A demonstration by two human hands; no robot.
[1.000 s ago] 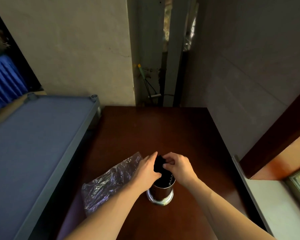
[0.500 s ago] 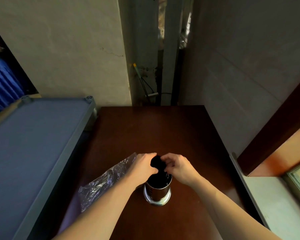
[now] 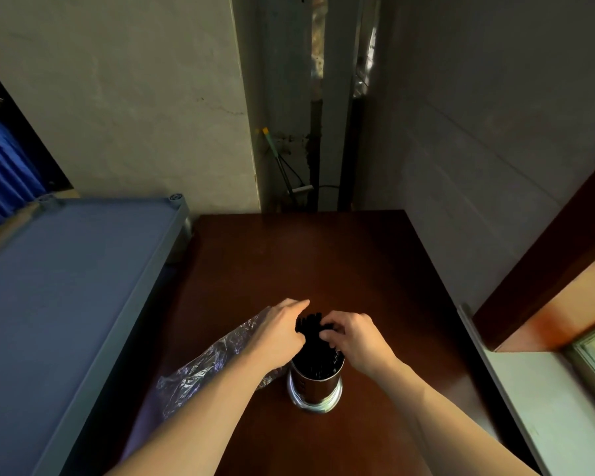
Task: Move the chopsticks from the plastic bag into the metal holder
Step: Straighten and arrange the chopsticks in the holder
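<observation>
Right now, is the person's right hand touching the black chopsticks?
Touching. The head view shows the right hand with fingertips curled onto the tops of the chopsticks, which stand in the metal holder; no gap shows.

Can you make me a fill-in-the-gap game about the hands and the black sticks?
1. The black chopsticks stand in the metal ____.
2. The left hand and right hand both touch the ____.
3. The crinkly plastic bag lies to the ____ of the holder.

Missing words: holder; chopsticks; left
</observation>
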